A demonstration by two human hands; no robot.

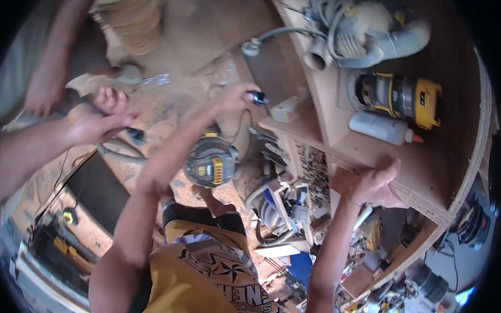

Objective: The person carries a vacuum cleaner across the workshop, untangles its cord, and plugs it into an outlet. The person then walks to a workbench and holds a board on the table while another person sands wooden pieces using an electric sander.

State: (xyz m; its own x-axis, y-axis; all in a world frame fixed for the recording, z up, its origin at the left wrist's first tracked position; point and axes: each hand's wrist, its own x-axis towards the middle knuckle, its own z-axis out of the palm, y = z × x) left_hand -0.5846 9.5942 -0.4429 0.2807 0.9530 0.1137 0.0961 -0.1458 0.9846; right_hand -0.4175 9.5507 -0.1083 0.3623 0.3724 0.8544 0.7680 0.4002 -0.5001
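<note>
The wooden shelf [367, 153] is touched at its edge by the spread right hand [374, 186]; if bumped, the yellow router [402, 99] and white glue bottle [379, 128] could be knocked. The small black piece [258, 98], pinched in the left hand [234, 97], could be dropped if gripped loosely

“STICK” and “NEH” on shirt [202, 276]

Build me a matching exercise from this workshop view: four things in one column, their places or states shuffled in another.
1. Left hand
2. Right hand
3. White bottle
4. Round black-and-yellow machine

A. Down on the dusty floor
B. Lying beside the yellow power tool
C. Holding a small black object
D. At the edge of the shelf

Pairs: 1-C, 2-D, 3-B, 4-A
</note>
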